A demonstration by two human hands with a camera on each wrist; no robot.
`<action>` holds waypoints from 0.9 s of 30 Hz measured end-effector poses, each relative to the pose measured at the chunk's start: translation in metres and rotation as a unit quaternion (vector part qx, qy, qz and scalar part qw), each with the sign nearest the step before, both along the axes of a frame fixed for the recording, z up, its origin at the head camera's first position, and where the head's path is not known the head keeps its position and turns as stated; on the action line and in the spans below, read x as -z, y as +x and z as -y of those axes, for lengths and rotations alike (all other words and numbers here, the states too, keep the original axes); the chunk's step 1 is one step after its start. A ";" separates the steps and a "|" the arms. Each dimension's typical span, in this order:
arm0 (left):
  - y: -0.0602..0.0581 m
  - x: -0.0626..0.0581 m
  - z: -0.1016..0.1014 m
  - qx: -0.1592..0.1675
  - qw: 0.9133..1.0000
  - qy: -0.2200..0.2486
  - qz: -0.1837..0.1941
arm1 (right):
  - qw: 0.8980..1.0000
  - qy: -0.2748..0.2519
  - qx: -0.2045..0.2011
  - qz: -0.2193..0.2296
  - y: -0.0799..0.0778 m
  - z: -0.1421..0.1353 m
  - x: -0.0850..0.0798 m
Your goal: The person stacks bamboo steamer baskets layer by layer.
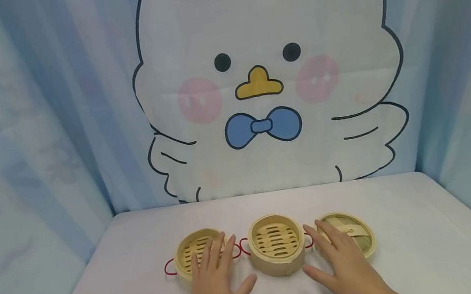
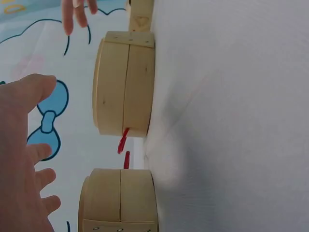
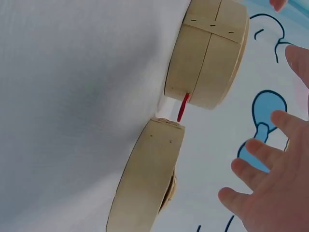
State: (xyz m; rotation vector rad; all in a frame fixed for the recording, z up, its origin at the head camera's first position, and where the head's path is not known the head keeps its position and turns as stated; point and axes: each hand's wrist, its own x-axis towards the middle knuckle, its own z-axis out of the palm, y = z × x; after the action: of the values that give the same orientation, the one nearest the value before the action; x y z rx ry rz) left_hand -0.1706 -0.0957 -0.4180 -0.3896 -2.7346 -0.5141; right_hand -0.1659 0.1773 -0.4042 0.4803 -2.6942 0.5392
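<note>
Two small bamboo steamer baskets and a woven bamboo lid stand in a row on the white table. My left hand (image 1: 217,286), fingers spread, hovers over the front of the left steamer basket (image 1: 189,249), which has a slatted floor and red cord handles. The middle steamer basket (image 1: 279,263) stands between my hands, also with red handles. My right hand (image 1: 344,268) is spread, its fingertips overlapping the left part of the steamer lid (image 1: 361,237) in the head view. Both wrist views show the fingers raised above the baskets, holding nothing.
The white table (image 1: 414,221) extends around the row. A blue curtain backdrop (image 1: 114,109) with a cartoon bird hangs along the table's far edge, and more cloth hangs at both sides.
</note>
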 end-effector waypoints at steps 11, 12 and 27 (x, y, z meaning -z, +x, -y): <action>-0.023 -0.015 0.030 -0.041 0.996 0.079 0.018 | 0.996 -0.051 -0.052 0.044 -0.018 0.014 -0.009; -0.024 -0.015 0.034 -0.042 0.995 0.086 0.019 | 0.995 -0.058 -0.053 0.056 -0.019 0.015 -0.010; -0.034 0.008 0.087 -0.034 0.981 0.173 0.083 | 0.996 -0.021 -0.064 0.062 -0.027 0.028 0.009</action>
State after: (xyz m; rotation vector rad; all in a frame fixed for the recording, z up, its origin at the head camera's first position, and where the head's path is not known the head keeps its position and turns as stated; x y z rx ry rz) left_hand -0.2043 -0.1827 -0.4263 -0.1702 -2.7259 -1.0227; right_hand -0.1925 0.1489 -0.4127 0.6315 -2.7758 0.6813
